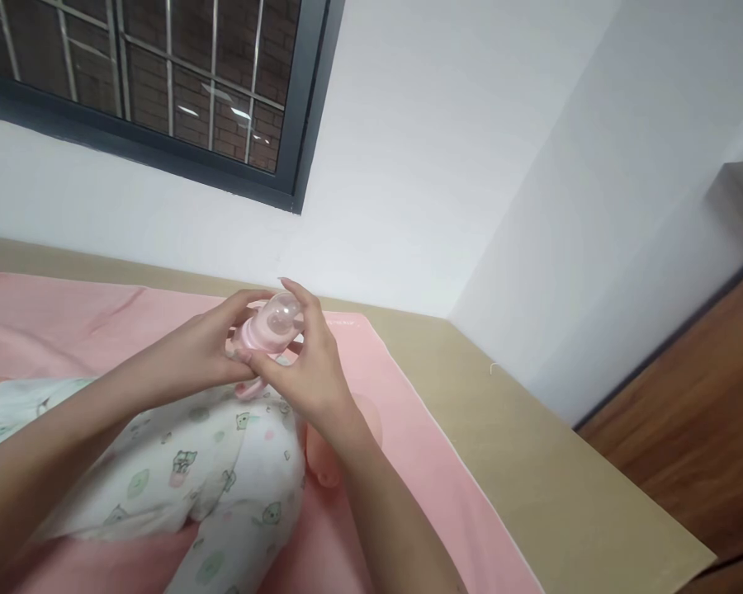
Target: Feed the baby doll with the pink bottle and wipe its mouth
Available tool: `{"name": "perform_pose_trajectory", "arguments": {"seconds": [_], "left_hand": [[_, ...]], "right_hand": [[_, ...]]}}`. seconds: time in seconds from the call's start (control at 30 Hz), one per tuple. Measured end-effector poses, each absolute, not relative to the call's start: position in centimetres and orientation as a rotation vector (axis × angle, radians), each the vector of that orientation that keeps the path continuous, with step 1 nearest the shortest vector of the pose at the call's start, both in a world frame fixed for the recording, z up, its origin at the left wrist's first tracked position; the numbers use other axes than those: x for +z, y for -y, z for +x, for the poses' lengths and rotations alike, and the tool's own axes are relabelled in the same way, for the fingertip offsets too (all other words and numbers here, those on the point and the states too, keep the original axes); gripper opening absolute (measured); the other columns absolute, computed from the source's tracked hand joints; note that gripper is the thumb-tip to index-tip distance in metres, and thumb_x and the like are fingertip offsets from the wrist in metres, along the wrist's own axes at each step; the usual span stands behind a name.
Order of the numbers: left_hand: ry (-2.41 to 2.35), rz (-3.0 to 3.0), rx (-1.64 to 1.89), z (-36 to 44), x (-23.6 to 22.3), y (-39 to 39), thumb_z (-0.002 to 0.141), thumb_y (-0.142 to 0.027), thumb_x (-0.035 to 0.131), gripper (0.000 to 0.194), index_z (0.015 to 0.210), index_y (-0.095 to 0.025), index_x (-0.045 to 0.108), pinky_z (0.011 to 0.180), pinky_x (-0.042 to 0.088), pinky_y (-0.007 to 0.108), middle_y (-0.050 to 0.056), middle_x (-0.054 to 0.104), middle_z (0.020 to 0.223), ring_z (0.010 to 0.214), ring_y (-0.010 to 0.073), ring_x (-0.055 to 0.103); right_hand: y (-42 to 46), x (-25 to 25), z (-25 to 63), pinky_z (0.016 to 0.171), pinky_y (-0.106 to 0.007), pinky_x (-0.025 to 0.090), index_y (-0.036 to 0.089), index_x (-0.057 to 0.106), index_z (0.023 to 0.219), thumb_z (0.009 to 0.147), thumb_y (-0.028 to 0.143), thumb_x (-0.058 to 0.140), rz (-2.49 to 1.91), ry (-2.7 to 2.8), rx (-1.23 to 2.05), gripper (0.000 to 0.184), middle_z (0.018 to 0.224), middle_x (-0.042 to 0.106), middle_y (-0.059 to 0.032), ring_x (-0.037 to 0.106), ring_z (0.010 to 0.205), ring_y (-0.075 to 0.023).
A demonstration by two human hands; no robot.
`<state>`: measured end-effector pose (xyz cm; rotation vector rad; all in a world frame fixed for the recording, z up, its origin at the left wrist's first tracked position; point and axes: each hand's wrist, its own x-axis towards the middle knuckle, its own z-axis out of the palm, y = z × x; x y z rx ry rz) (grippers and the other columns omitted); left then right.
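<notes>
Pink mat (92, 326) under white patterned clothing (154, 466). Left hand (226, 342) gripping bottle (263, 330), which sits tilted above clothing, between both hands. Right hand (306, 363) curled around bottle's clear domed end. Tan desk (501, 445) beyond mat's edge.

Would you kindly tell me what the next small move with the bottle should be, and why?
Perhaps the right hand should test the clear cap with a slight turn while the left hand steadies the bottle: both hands are around the bottle, the right is nearer the capped end, and the picture does not settle how firmly the cap sits.
</notes>
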<state>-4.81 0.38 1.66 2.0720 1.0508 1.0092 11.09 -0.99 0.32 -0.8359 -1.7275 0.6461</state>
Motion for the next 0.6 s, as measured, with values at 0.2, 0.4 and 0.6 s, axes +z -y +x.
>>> {"name": "perform_pose_trajectory", "arguments": {"seconds": [0.2,0.4,0.6], "left_hand": [[-1.096,2.138,1.017,-4.6,1.7,0.1,0.07,-0.046,0.066,0.073,0.136,-0.029,0.038,0.079,0.054,0.035,0.007,0.059,0.127,0.107,0.0314,0.061],[-1.167,2.168,1.057,-5.6,1.6,-0.2,0.071,-0.063,0.066,0.083,0.141,-0.036,0.031,0.098,0.047,0.044,0.005,0.056,0.133,0.125,0.0337,0.049],[-1.205,2.357,1.057,-6.9,3.3,2.1,0.08,-0.065,0.056,0.055,0.131,-0.048,0.044,0.084,0.055,0.042,-0.005,0.059,0.128,0.119,0.032,0.054]], "right_hand": [[1.1,0.4,11.1,0.1,-0.046,0.049,0.037,0.037,0.136,0.07,0.025,0.069,-0.841,1.684,0.621,0.074,0.133,0.049,-0.0026,0.052,0.122,-0.0234],[0.7,0.8,12.3,0.096,-0.043,0.051,0.037,0.034,0.138,0.072,0.026,0.067,-0.859,1.665,0.552,0.075,0.127,0.053,-0.002,0.055,0.116,-0.0217],[-2.3,0.7,16.1,0.098,-0.042,0.049,0.033,0.031,0.14,0.07,0.028,0.068,-0.981,1.563,0.339,0.08,0.13,0.051,-0.005,0.053,0.118,-0.0234]]}}
